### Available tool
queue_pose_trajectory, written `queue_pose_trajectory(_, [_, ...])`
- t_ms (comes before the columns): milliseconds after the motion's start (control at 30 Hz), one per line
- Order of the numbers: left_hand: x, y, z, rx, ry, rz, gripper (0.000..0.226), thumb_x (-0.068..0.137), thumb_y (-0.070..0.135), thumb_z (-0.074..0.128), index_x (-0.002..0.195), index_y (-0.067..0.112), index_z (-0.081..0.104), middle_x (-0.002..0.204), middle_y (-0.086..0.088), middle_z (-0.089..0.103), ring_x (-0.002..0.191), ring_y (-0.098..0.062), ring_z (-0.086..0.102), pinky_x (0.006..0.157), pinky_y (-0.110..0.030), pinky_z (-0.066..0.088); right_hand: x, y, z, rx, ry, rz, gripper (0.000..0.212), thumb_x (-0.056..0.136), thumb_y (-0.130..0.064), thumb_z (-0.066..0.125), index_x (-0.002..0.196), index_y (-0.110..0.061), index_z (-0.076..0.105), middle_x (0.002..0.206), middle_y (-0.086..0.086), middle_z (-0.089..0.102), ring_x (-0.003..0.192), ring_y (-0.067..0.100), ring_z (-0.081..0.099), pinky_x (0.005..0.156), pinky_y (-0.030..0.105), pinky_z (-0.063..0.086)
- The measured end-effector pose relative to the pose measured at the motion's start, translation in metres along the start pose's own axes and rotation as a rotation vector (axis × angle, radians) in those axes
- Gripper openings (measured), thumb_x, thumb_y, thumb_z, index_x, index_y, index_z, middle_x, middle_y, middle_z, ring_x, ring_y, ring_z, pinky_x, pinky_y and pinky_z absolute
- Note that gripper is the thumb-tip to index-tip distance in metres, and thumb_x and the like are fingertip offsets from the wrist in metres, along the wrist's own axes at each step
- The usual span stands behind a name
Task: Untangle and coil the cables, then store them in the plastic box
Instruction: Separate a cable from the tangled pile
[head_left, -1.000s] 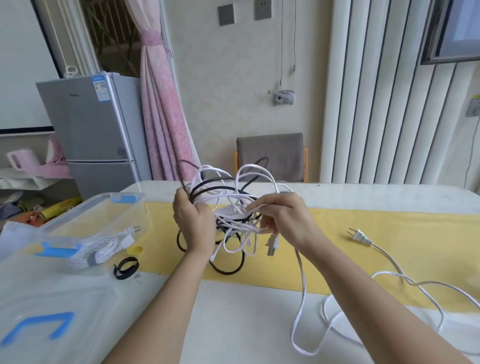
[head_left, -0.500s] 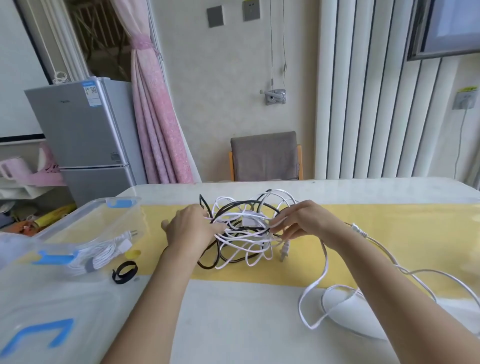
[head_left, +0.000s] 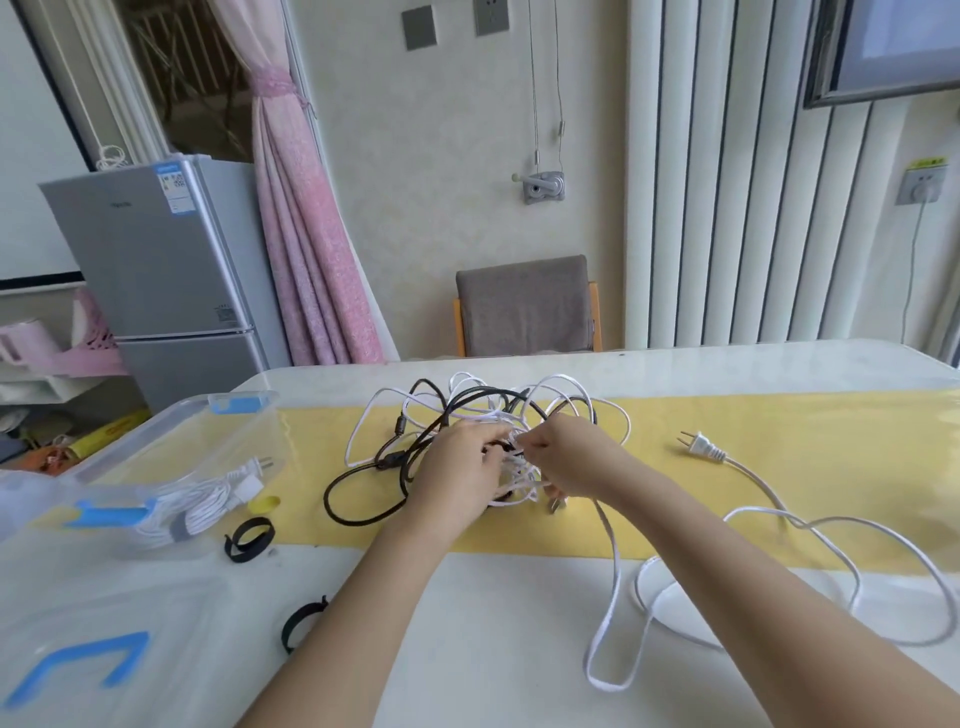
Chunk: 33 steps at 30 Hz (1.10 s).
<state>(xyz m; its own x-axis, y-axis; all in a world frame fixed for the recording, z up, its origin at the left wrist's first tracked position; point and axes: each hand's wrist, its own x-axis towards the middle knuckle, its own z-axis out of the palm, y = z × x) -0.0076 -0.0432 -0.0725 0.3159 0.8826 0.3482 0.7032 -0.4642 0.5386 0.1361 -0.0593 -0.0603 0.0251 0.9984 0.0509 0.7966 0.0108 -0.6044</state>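
Storing box, far left: the clear plastic box (head_left: 171, 423) stands open at the left edge of the table (head_left: 467, 639), well apart from my hands. One coiled white cable (head_left: 200, 512) lies inside it already.
Lid: the box lid (head_left: 78, 670) lies at lower left, partly cut off by the frame.
Straps: one black strap (head_left: 249, 538) lies just beside the box, and a second strap (head_left: 301, 623) lies nearer to me.
Left hand: my left hand (head_left: 462, 478) curls its fingers into the tangle and grips strands there.
Tangle: the tangle (head_left: 493, 410) of black and white cables rests on the yellow runner (head_left: 805, 415) at mid-table, between both hands.
Right hand: my right hand (head_left: 576, 457) pinches white strands on the right side of the tangle.
Loose cable: a flat white cable (head_left: 613, 597) runs from the tangle toward me in a long loop. A white plug (head_left: 701, 447) lies apart on the runner.
Risk: I judge that pulling one strand hard could tighten the knot, because the black and white loops cross many times. The long loop hangs near the table edge and could slide off and drag the rest.
Hidden: the fingertips of both hands are buried in the strands, so I cannot tell which cable each one holds. I also cannot tell whether the plug belongs to the flat cable. The loops at far right leave the frame.
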Motion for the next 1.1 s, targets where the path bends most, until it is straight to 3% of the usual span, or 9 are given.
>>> queue_pose_trajectory(100, [0.003,-0.014,0.009,0.018,0.109,-0.033,0.025,0.096,0.023,0.05,0.117,0.023,0.062,0.112,-0.001,0.058,0.109,-0.021,0.054,0.089,-0.033,0.044,-0.003,-0.005,-0.001,0.09,-0.107,0.042,0.032,0.095,-0.008,0.035,0.103,0.001,0.065,0.056,0.005,0.054,0.034,0.009,0.051,0.044,0.017,0.044])
queue_pose_trajectory(167, [0.005,-0.016,0.009,0.067,0.166,-0.136,0.027,0.093,0.035,0.052,0.115,0.018,0.057,0.109,-0.005,0.059,0.109,-0.025,0.053,0.087,-0.035,0.042,-0.007,-0.008,-0.001,0.119,-0.17,0.02,0.031,0.097,-0.011,0.037,0.101,0.006,0.063,0.055,0.003,0.057,0.038,0.011,0.054,0.047,0.018,0.047])
queue_pose_trajectory(300, [0.008,-0.017,0.01,0.182,0.13,-0.228,0.04,0.091,0.039,0.054,0.121,0.014,0.05,0.12,-0.01,0.058,0.117,-0.031,0.043,0.094,-0.036,0.035,-0.013,-0.011,0.007,0.122,-0.262,-0.044,0.03,0.095,-0.009,0.036,0.091,0.007,0.062,0.054,0.0,0.064,0.055,0.022,0.062,0.072,0.03,0.054])
queue_pose_trajectory(433, [0.01,-0.023,0.013,0.09,0.078,-0.257,0.041,0.089,0.036,0.055,0.126,0.02,0.047,0.128,-0.007,0.051,0.126,-0.027,0.035,0.1,-0.035,0.031,-0.015,-0.015,0.01,0.067,-0.228,-0.051,0.034,0.094,-0.006,0.036,0.064,-0.011,0.05,0.056,0.0,0.061,0.045,0.013,0.058,0.049,0.018,0.045])
queue_pose_trajectory(667, [0.015,-0.029,0.017,0.042,0.208,-0.274,0.036,0.079,0.03,0.064,0.114,0.027,0.056,0.096,0.006,0.069,0.109,-0.02,0.053,0.082,-0.034,0.03,-0.013,-0.018,0.017,-0.075,-0.202,-0.043,0.029,0.094,-0.006,0.032,0.083,-0.008,0.059,0.058,-0.002,0.058,0.034,0.003,0.05,0.042,0.013,0.041])
queue_pose_trajectory(733, [0.016,-0.028,0.014,-0.008,0.171,-0.293,0.039,0.077,0.029,0.068,0.113,0.026,0.055,0.094,0.008,0.069,0.104,-0.019,0.057,0.087,-0.034,0.037,-0.012,-0.019,0.019,-0.047,-0.178,-0.027,0.03,0.094,-0.005,0.03,0.081,-0.007,0.058,0.062,0.003,0.061,0.043,0.011,0.059,0.046,0.017,0.047])
queue_pose_trajectory(867, [0.016,-0.031,0.011,-0.094,0.164,-0.307,0.038,0.077,0.016,0.065,0.114,0.02,0.055,0.1,0.001,0.07,0.1,-0.026,0.061,0.092,-0.041,0.045,-0.009,-0.02,0.028,-0.207,0.001,-0.027,0.031,0.093,-0.004,0.037,0.112,-0.011,0.061,0.101,0.011,0.066,0.09,0.031,0.065,0.07,0.033,0.051])
queue_pose_trajectory(1000, [0.016,-0.034,0.012,-0.177,0.149,-0.289,0.033,0.082,0.016,0.06,0.115,0.017,0.061,0.095,-0.002,0.071,0.091,-0.026,0.064,0.084,-0.037,0.05,-0.008,-0.014,0.028,-0.301,0.048,-0.056,0.04,0.094,-0.008,0.04,0.127,-0.026,0.054,0.11,0.006,0.062,0.097,0.028,0.06,0.064,0.029,0.042])
queue_pose_trajectory(1100, [0.017,-0.034,0.012,-0.137,0.138,-0.297,0.03,0.088,0.016,0.058,0.118,0.017,0.06,0.103,-0.004,0.069,0.094,-0.025,0.062,0.081,-0.033,0.048,-0.007,-0.013,0.026,-0.313,-0.011,-0.063,0.041,0.091,-0.006,0.039,0.125,-0.022,0.057,0.102,0.007,0.063,0.091,0.027,0.06,0.063,0.03,0.045])
